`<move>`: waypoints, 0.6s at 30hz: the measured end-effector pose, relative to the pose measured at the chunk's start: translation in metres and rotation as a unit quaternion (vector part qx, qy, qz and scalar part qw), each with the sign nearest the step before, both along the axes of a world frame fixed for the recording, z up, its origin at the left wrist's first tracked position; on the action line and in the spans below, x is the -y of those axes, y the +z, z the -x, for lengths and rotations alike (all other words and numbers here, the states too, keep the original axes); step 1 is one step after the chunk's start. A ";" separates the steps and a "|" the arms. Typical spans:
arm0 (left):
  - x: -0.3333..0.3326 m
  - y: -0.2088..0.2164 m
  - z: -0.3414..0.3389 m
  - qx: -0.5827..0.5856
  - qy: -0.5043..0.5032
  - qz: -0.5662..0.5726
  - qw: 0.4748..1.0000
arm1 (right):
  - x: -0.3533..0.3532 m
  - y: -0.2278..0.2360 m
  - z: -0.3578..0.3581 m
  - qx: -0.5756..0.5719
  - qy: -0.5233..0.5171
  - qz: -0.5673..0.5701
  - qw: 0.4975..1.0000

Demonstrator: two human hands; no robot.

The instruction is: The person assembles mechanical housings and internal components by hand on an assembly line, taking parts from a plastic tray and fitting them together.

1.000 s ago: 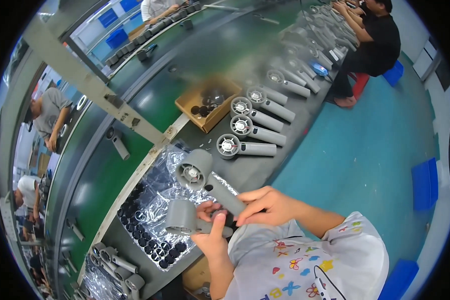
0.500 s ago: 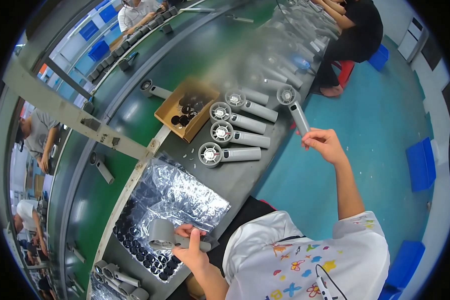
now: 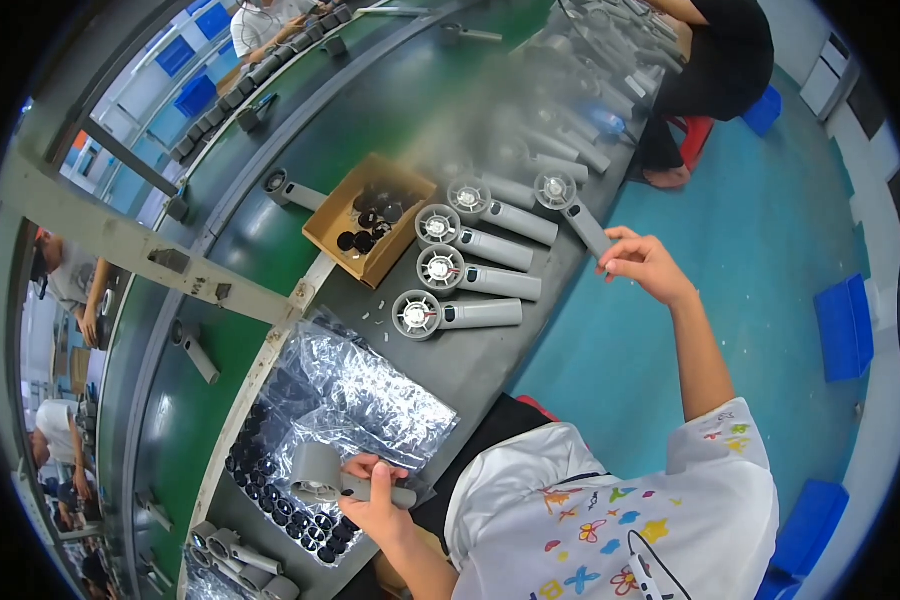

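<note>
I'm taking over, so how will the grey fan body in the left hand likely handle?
The grey fan body is probably stiff, showing no sag in the left hand. It may tip toward its round head, wider than the handle. It looks smooth, so might slip.

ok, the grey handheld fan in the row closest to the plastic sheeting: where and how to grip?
Take that grey handheld fan by its handle, probably near the free end, coming from the right, over the edge of the bench. It lies flat, slim handle pointing that way; the round head is wider, with spokes showing.
</note>
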State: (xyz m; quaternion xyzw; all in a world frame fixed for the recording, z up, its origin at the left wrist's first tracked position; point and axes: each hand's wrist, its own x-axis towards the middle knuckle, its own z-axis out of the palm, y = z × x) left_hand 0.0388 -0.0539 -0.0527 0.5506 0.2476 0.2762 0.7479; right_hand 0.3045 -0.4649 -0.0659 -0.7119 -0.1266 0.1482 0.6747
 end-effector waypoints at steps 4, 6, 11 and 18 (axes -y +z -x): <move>0.001 0.000 -0.001 -0.001 0.004 0.000 1.000 | 0.003 -0.004 -0.013 0.013 -0.046 -0.006 0.999; 0.001 0.000 0.000 -0.004 0.007 -0.005 1.000 | 0.001 -0.001 -0.017 0.010 -0.065 -0.011 0.998; 0.001 0.000 -0.001 0.001 0.004 -0.005 1.000 | -0.001 0.005 -0.036 0.037 -0.073 0.030 0.996; 0.003 0.003 -0.001 0.001 0.005 0.000 1.000 | -0.027 0.024 -0.066 0.011 -0.065 0.054 0.996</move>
